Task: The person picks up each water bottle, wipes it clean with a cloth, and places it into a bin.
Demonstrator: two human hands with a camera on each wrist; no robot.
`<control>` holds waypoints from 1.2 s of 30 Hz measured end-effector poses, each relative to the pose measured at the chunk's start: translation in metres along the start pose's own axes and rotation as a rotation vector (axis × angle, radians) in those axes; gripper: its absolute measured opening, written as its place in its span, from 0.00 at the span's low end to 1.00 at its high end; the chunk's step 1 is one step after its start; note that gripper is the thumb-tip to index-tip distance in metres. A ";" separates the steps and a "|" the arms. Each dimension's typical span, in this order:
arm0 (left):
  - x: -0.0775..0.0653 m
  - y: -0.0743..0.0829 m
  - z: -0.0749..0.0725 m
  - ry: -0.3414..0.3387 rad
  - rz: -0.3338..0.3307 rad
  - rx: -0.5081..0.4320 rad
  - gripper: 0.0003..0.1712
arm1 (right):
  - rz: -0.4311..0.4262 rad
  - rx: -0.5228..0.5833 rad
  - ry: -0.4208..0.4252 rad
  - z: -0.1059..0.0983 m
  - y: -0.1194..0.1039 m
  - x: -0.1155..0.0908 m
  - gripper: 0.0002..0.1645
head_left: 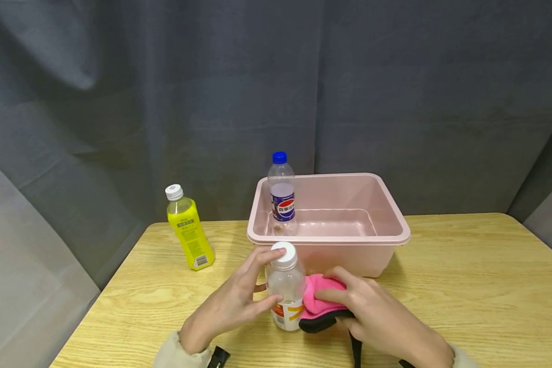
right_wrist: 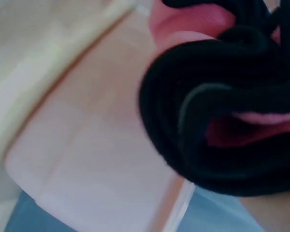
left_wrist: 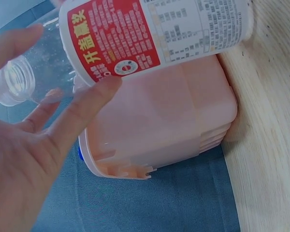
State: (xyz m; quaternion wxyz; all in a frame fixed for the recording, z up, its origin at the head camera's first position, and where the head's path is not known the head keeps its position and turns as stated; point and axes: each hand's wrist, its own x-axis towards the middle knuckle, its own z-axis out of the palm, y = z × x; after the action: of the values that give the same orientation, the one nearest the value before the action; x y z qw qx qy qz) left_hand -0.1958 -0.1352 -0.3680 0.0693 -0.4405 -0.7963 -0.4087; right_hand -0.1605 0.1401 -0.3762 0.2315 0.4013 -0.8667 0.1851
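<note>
A clear bottle [head_left: 286, 286] with a white cap stands on the table in front of the pink bin. My left hand [head_left: 240, 297] grips it from the left, thumb low on its side and a finger up at the cap. The left wrist view shows its red and white label [left_wrist: 118, 41] close up. In my right hand [head_left: 372, 314] is a folded pink cloth [head_left: 321, 295] with black edging, which touches or nearly touches the bottle's right side. Close up in the right wrist view, the cloth's black edge [right_wrist: 159, 111] hides most of that hand.
A pink bin [head_left: 349, 258] stands behind the hands. A clear bottle [head_left: 282, 194] with a blue cap stands upright at its left inside. Farther left, a yellow bottle [head_left: 190, 235] with a white cap stands on the wooden table [head_left: 464, 286]. Dark curtain [head_left: 239, 102] hangs behind.
</note>
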 end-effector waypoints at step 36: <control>0.001 0.001 0.000 0.001 0.023 0.005 0.45 | -0.041 -0.059 0.010 0.010 0.004 -0.002 0.35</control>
State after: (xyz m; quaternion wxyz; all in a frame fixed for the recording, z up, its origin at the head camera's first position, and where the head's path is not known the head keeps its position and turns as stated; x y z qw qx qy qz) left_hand -0.1953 -0.1343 -0.3672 0.0757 -0.4493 -0.7920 -0.4063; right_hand -0.1646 0.1385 -0.3856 0.2513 0.4109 -0.8622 0.1568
